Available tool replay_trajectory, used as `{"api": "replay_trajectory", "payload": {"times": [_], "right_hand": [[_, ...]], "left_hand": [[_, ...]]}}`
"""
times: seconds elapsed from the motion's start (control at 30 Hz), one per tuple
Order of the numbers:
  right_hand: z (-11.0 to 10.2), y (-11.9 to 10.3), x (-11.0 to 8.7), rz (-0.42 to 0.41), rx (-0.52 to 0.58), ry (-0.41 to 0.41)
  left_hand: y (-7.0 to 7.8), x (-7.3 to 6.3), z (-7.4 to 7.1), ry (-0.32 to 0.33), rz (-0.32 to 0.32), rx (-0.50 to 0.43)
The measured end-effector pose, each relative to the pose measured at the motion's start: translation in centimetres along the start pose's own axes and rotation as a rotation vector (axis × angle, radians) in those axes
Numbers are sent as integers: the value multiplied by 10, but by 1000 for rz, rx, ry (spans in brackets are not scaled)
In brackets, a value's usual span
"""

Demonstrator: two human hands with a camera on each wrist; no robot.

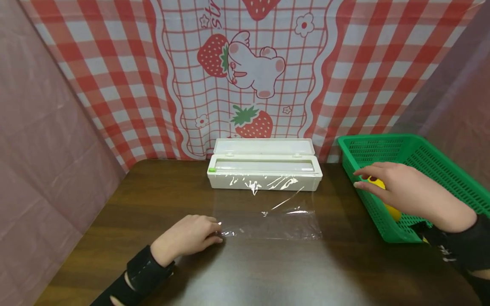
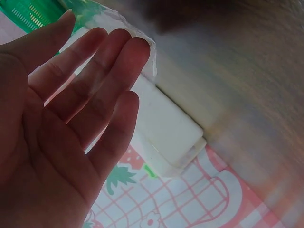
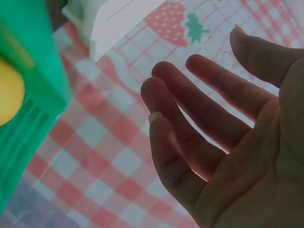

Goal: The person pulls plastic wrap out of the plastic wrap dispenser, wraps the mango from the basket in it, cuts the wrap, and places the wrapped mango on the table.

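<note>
A white cling film dispenser (image 1: 264, 158) stands at the back of the table, its lid tipped up. From its front a sheet of clear cling film (image 1: 275, 225) lies drawn out over the wood. My left hand (image 1: 187, 236) is at the left front corner of the film, fingertips right at its edge. In the left wrist view those fingers (image 2: 102, 80) are relaxed and lightly bent. My right hand (image 1: 415, 191) hovers over the near left side of a green basket (image 1: 367, 208), fingers loose, nothing in them. Below it is a yellow rounded thing (image 1: 393, 212), partly hidden.
The brown wooden table (image 1: 245, 272) ends against a red checked cloth (image 1: 126, 85) with strawberry prints. Pink fabric (image 1: 42, 148) hangs at the left. The basket stands at the right, beside the dispenser.
</note>
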State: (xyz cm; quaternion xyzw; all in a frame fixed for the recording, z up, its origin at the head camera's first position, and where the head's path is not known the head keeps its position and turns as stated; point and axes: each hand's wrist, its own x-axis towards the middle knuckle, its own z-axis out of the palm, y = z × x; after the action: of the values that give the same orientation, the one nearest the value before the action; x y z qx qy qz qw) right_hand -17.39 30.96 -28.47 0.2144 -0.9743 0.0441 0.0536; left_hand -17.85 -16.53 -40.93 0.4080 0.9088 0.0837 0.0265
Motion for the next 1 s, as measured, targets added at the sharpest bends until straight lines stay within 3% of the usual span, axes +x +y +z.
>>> {"api": "replay_trajectory", "payload": {"times": [0.2, 0.5, 1.0], "right_hand": [[5, 34, 10, 54, 10, -23], [8, 75, 22, 99, 2, -74], [36, 98, 29, 139, 74, -202]], "left_hand": [[0, 0, -1, 28, 14, 19], [2, 0, -2, 4, 7, -7], [1, 0, 0, -11, -4, -26]]}}
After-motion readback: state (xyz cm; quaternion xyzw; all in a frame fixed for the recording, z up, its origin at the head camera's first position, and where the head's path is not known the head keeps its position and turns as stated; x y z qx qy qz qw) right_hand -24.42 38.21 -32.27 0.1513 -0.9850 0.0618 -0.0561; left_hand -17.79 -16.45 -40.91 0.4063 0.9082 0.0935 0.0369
